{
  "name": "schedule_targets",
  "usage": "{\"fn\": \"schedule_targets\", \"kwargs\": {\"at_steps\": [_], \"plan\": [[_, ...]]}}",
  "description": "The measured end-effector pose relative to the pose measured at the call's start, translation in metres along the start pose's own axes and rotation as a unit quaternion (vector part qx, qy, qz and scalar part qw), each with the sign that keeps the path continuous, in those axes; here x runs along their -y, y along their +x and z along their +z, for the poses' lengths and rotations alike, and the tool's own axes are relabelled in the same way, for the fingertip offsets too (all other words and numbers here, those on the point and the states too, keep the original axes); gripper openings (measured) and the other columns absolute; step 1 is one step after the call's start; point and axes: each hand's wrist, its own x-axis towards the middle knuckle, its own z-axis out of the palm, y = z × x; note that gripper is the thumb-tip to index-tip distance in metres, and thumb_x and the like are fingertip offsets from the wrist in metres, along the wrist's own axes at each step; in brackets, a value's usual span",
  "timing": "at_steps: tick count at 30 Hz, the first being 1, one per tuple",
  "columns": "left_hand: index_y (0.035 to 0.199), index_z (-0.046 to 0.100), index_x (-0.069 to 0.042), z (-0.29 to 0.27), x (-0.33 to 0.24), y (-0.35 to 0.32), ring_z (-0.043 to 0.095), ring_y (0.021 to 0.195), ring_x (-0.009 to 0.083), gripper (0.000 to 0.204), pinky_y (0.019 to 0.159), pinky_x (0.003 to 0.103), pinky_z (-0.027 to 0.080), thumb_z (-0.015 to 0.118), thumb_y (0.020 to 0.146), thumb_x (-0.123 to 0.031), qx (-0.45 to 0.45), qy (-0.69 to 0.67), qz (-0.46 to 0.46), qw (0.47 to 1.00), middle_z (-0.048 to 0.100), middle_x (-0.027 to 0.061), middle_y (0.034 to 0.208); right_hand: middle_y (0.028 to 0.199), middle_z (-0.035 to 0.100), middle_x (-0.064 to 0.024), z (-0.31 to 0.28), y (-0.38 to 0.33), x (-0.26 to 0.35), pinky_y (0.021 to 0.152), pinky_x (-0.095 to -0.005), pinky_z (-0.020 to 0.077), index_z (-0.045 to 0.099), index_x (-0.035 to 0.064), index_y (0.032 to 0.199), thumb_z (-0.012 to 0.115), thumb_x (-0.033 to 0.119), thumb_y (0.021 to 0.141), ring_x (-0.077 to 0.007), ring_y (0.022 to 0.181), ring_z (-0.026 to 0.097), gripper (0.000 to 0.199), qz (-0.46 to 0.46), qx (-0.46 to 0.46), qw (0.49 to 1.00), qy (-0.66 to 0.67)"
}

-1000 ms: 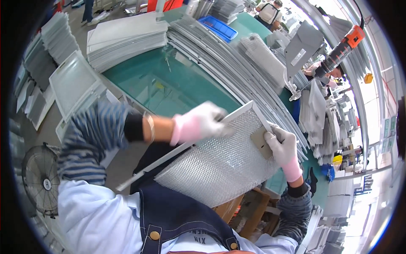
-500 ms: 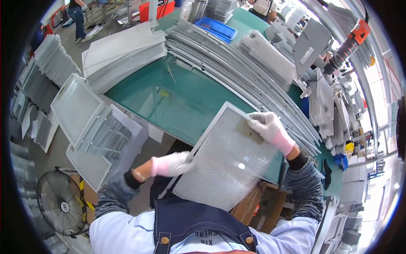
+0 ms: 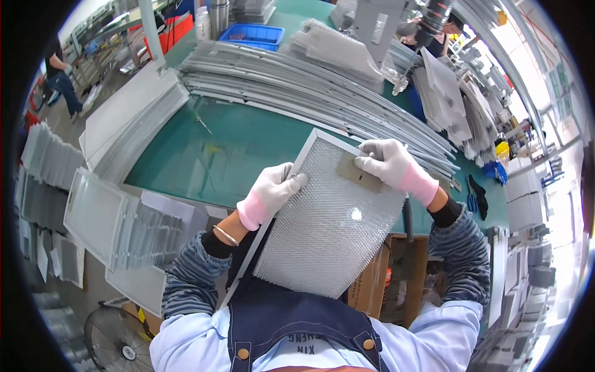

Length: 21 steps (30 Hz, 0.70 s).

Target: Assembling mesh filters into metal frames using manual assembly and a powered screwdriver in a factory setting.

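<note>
A silvery metal mesh panel (image 3: 328, 229) is tilted before my chest, over the near edge of the green table. A pale metal frame strip (image 3: 308, 146) runs along its left side and bends round its far edge; its lower end sticks out past the mesh. My left hand (image 3: 276, 189), in a white glove with pink cuff, grips the strip and mesh at the left side, thumb on top. My right hand (image 3: 393, 164), gloved alike, pinches the far right corner beside a flat beige-grey plate (image 3: 359, 173) lying against the mesh. The fingers beneath the panel are hidden.
Long metal strips (image 3: 297, 87) lie bundled across the green table (image 3: 229, 149). A screwdriver-like tool (image 3: 201, 122) rests there. Mesh sheets (image 3: 133, 118) are stacked at the left, framed panels (image 3: 96, 204) below them. A power tool (image 3: 434, 25) hangs at the upper right. A fan (image 3: 121, 338) stands lower left.
My left hand has moved up along the panel's left side and closed on it, its thumb now on top. My right hand keeps its corner. The whole view has shifted.
</note>
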Motion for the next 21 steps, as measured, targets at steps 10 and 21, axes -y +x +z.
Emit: {"fn": "schedule_targets", "kwargs": {"at_steps": [10, 21], "plan": [[0.085, 0.061, 0.001, -0.053, -0.092, 0.02, 0.041, 0.064, 0.0067, 0.023, 0.056, 0.025, 0.035, 0.05, 0.092, -0.018, -0.172, 0.282, 0.363, 0.871, 0.048, -0.002, 0.067, 0.086, 0.065, -0.0023, -0.092, 0.007, 0.035, 0.063, -0.0254, 0.0501, 0.069, -0.0051, 0.099, 0.074, 0.014, 0.083, -0.0098, 0.07, 0.06, 0.026, -0.114, -0.152, 0.958, 0.215], [0.125, 0.054, 0.002, -0.167, -0.215, -0.002, 0.061, 0.104, 0.0211, 0.041, 0.094, 0.035, 0.05, 0.054, 0.095, -0.026, -0.096, -0.194, 0.447, 0.868, 0.061, 0.0103, 0.118, 0.099, 0.065, -0.0059, -0.053, 0.054, 0.143, 0.076, -0.0282, 0.0509, 0.059, -0.0043, 0.115, 0.064, 0.023, 0.093, -0.0115, 0.082, 0.061, 0.036, -0.237, -0.054, 0.939, 0.243]]}}
